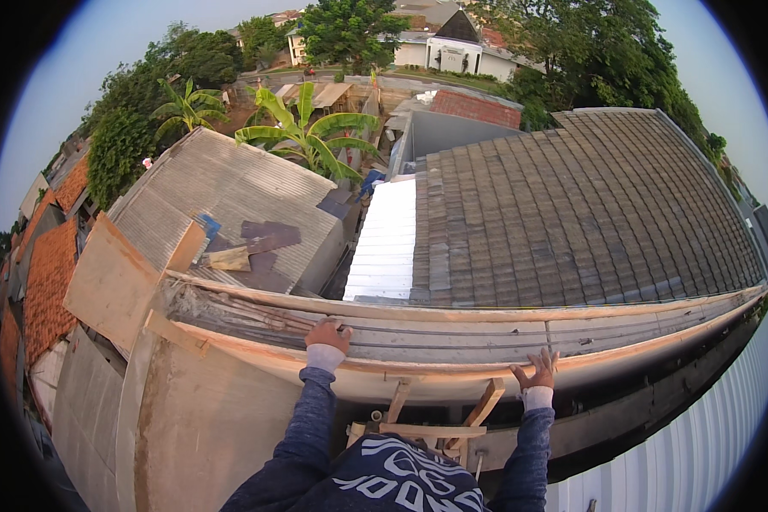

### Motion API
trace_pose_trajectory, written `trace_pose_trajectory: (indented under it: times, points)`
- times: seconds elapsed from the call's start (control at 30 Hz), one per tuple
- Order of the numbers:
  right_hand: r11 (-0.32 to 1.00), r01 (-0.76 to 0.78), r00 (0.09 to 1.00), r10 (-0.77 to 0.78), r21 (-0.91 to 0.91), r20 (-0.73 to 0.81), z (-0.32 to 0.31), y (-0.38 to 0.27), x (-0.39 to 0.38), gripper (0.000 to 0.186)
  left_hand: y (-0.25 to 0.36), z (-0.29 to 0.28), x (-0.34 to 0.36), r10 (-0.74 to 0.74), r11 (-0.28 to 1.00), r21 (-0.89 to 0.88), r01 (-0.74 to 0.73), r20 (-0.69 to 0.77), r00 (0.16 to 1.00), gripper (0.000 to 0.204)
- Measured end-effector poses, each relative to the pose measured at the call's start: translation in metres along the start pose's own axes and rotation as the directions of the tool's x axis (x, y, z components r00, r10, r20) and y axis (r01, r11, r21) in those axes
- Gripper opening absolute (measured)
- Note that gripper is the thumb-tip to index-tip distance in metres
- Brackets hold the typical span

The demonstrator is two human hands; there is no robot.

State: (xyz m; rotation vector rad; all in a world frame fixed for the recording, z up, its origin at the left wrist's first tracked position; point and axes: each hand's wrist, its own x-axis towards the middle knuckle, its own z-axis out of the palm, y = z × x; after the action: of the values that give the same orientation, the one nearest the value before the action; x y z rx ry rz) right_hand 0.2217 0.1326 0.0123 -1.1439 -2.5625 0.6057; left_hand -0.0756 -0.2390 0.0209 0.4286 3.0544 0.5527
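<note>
A long wooden formwork trough [452, 368] runs across in front of me, with thin steel reinforcing bars [435, 346] lying along inside it. My left hand [328, 335] reaches over the near board to the bars, its fingers curled; a small dark bit shows at the fingertips, too small to name. On the near board's top edge rests my right hand [538, 369], fingers spread, holding nothing. Towards the left end the bars bunch together beside rough grey concrete [188, 303].
Wooden braces [485, 403] and a crosspiece [433, 430] stand below the near board. Beyond the trough lie a tiled roof [555, 213], a white metal sheet [382, 243] and a corrugated roof [230, 188]. A plywood panel [111, 286] leans at left. A corrugated metal roof [691, 452] lies lower right.
</note>
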Motion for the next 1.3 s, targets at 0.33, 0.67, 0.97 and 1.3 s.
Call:
trace_pose_trajectory:
  times: [0.33, 0.67, 0.97, 1.3]
  points:
    - [1.0, 0.01, 1.0, -0.01, -0.002, -0.019, 0.004, 0.003, 0.0, 0.06, -0.007, 0.01, 0.004, 0.023, 0.999, 0.025, -0.022, -0.025, 0.999, 0.04]
    - [1.0, -0.01, 1.0, 0.009, 0.019, 0.011, 0.003, 0.005, 0.001, 0.062, -0.01, 0.014, 0.006, 0.037, 0.999, 0.0, -0.037, -0.025, 0.999, 0.043]
    - [0.999, 0.037, 0.998, -0.037, 0.013, -0.041, 0.005, 0.004, 0.001, 0.057, -0.006, 0.009, 0.004, 0.031, 0.999, 0.016, -0.031, -0.036, 0.999, 0.035]
    - [0.999, 0.044, 0.998, -0.043, 0.018, -0.045, 0.007, 0.008, 0.001, 0.058, -0.002, 0.003, 0.004, 0.012, 1.0, -0.019, -0.012, 0.013, 1.0, 0.038]
